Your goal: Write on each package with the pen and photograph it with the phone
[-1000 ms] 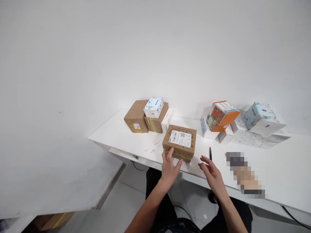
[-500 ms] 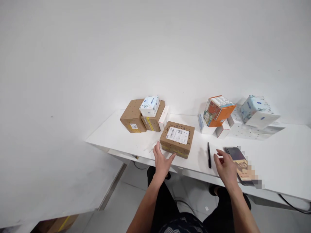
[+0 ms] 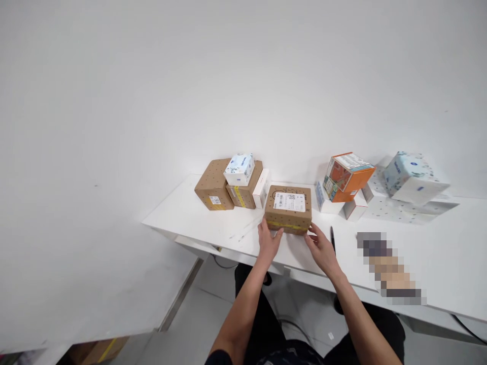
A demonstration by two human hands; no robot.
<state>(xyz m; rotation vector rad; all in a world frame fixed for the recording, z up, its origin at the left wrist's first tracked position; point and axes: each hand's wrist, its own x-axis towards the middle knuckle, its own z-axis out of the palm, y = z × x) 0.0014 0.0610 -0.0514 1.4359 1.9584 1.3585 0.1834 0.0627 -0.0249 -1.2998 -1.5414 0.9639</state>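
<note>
A brown dotted cardboard box with a white label and yellow tape sits on the white table, squared up next to the left stack. My left hand touches its near left corner with fingers spread. My right hand touches its near right corner, fingers apart. Neither hand grips the box. A black pen lies just right of my right hand.
At the back left stands a stack of brown boxes with a small pale blue box on top and a white box. At the right are an orange box, white boxes, a light blue box and a blurred flat object.
The brown box has slid back and turned square beside the left stack. My right hand came left from the flat object to the box's right corner.
</note>
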